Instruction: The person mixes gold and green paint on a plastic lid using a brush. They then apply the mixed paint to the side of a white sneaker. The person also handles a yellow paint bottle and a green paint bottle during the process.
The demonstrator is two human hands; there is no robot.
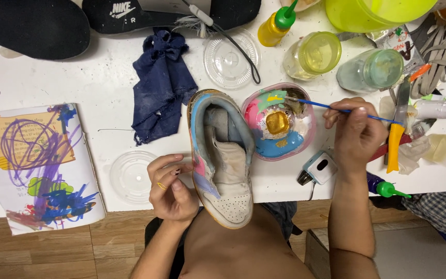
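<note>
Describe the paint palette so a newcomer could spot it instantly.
Start at the white table and find the sneaker at its front edge. The palette touches the sneaker's right side: a round clear dish smeared pink, blue and gold, unlike the clean clear lids nearby.

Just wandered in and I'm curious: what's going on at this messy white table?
A person is painting a shoe. The left hand steadies a worn white high-top sneaker with blue and pink painted patches at the table's edge. The right hand holds a thin blue-handled paintbrush, its tip dipped in a round clear plastic lid of mixed paints beside the shoe.
</note>
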